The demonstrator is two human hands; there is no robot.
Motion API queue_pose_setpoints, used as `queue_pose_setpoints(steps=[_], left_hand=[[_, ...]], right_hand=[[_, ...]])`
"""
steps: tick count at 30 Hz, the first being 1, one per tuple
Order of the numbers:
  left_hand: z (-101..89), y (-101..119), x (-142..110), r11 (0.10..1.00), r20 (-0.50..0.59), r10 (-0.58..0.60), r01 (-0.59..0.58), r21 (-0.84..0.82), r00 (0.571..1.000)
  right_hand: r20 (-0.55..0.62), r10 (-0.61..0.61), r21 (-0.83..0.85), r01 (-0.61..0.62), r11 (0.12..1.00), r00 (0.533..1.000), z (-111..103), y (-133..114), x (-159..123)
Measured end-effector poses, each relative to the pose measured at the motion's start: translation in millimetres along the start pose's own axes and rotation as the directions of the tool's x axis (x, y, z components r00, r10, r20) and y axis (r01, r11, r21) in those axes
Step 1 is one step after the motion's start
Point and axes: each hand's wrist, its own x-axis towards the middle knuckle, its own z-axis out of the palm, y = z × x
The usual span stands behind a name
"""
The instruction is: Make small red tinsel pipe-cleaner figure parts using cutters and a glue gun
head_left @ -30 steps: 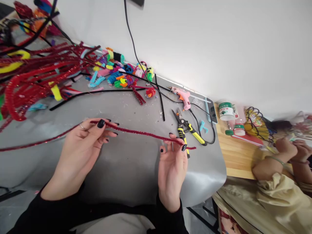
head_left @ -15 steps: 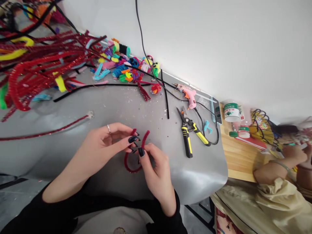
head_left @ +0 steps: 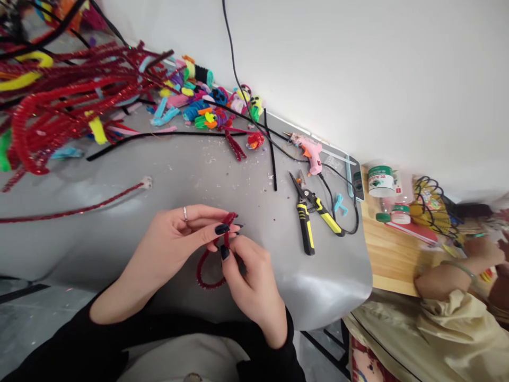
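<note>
A dark red pipe cleaner [head_left: 205, 285], bent into a loop, is held between my two hands above the grey table [head_left: 186, 175]. My left hand [head_left: 191, 231] pinches its upper part between thumb and fingers, where the ends come together. My right hand [head_left: 246, 270] grips the loop's right side just below, thumb pressed against the fingers. Fingertips of both hands nearly meet and hide part of the crossing. To the left, a long red pipe cleaner [head_left: 91, 208] lies flat with a whitish tip.
Pliers [head_left: 306, 209] with yellow-black handles and a pink glue gun [head_left: 312, 154] lie at the right. A heap of red pipe cleaners [head_left: 71, 106] and small colourful figures [head_left: 214, 116] line the back. Another person's arm [head_left: 445, 278] rests by a wooden table [head_left: 385, 254] with jars.
The pipe cleaner's free right end has been bent left, against the left fingertips, closing the loop at the top. My hands have drawn closer together.
</note>
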Motion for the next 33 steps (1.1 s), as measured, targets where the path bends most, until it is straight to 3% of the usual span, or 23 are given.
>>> queue_pose_setpoints(steps=[7, 14, 26, 29, 33], left_hand=[[-2.6, -6.9, 2.0, 0.999, 0.019, -0.035, 0.034, 0.027, 0.999], [2.7, -0.6, 2.9, 0.999, 0.043, -0.010, 0.011, -0.034, 0.999], [4.6, -2.3, 7.5, 0.991, 0.102, -0.063, 0.074, -0.112, 0.993], [7.1, 2.8, 7.9, 0.981, 0.020, -0.031, 0.034, -0.193, 0.999], [10.5, 12.4, 8.0, 0.940, -0.211, 0.009, -0.080, -0.332, 0.977]], right_hand=[[-0.014, -0.015, -0.029, 0.015, 0.999, 1.000, 0.4, 2.3, -0.6], [-0.002, 0.008, -0.035, -0.008, 0.999, 1.000, 0.5, 3.0, 1.2], [0.011, 0.000, -0.057, 0.001, 0.998, 1.000, 2.3, 6.7, 0.3], [-0.004, 0.040, 0.025, -0.040, 0.999, 0.999, 2.0, 6.7, -1.1], [-0.061, 0.176, 0.253, -0.155, 0.955, 0.983, -0.5, 4.6, -2.2]])
